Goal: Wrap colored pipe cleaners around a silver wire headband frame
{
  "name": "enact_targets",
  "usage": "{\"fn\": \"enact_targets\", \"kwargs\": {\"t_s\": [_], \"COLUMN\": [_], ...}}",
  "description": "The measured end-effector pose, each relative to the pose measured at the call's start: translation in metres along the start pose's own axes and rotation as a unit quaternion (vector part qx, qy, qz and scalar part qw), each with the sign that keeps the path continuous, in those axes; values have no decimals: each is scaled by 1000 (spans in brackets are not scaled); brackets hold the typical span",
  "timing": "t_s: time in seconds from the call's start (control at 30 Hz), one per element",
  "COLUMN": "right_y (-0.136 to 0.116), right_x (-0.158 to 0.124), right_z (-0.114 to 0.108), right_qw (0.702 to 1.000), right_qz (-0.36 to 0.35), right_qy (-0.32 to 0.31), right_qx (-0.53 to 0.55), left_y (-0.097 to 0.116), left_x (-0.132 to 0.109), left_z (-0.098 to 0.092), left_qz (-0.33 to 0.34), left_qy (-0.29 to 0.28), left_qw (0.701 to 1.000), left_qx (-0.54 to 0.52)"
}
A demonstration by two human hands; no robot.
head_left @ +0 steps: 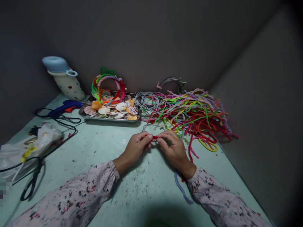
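Reading left to right from my remote view, relative to the hands: black scissors [32,179] lie at 9 o'clock, a blue hot glue gun [66,107] at 10, and a metal tray [109,119] of seashells at 11. My left hand [136,149] and right hand [174,149] pinch a red pipe cleaner [153,137] between them, fingers nearly closed (tips almost meeting). Loose multicoloured pipe cleaners [189,116] lie at 1 o'clock.

Heads up, the left hand [136,148] and right hand [174,150] are covering most of the red pipe cleaner [154,137], so I'm not seeing its ends. A thin wire [151,126] is disappearing behind those fingers [148,136] too, and a lilac pipe cleaner [181,189] is slipping out of sight under the right wrist. Down left, a pixelated blur [6,192] is masking the corner, and a plastic bag [28,148] is running off the frame. The bottom edge is chopping the left sleeve [78,192] and right sleeve [220,197], while specks [139,179] on the surface [94,148] are coming out too tiny to identify.
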State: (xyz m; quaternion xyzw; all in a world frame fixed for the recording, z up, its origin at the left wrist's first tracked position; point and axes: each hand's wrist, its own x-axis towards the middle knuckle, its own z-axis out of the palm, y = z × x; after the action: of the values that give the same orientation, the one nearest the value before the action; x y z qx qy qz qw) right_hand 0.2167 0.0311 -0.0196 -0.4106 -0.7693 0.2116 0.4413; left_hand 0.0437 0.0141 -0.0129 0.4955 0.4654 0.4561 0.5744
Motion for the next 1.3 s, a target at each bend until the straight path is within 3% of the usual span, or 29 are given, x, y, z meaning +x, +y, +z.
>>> {"fn": "enact_targets", "kwargs": {"t_s": [0.53, 0.77, 1.3], "right_y": [-3, -3, -1], "right_x": [1, 1, 0], "right_z": [-3, -1, -2], "right_qw": [999, 999, 998], "right_qz": [16, 22, 30], "right_qy": [-25, -7, -47], "right_qx": [28, 23, 33], "left_y": [-1, 0, -1], "left_x": [0, 0, -1], "left_z": [0, 1, 1], "left_qz": [21, 23, 42], "left_qy": [-9, -3, -15], "left_qw": [1000, 1000, 998], "left_qx": [20, 14, 43]}}
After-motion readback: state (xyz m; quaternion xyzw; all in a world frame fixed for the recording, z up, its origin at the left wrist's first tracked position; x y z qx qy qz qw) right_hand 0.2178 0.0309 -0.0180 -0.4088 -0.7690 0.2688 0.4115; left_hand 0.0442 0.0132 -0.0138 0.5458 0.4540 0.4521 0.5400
